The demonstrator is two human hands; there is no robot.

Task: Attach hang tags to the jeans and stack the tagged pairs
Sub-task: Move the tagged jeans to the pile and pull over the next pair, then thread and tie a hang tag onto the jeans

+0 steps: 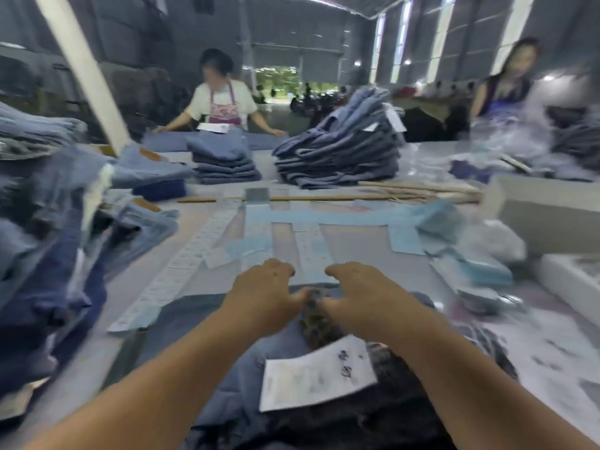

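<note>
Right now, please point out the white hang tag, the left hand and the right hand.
White hang tag (319,373), head view, middle of its printed face.
Left hand (263,295), head view, its back.
Right hand (360,292), head view, its back.

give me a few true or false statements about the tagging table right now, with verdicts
1. Both hands, left hand and right hand, are at the far edge of the jeans in front. True.
2. A white paper tag lies on those jeans, between the forearms. True.
3. The table beyond the hands holds red tags. False: the strips of tags are pale blue and white.
4. Folded jeans stacks stand across the table. True.
5. Nobody else is at the table. False: a person in an apron stands opposite.
</note>
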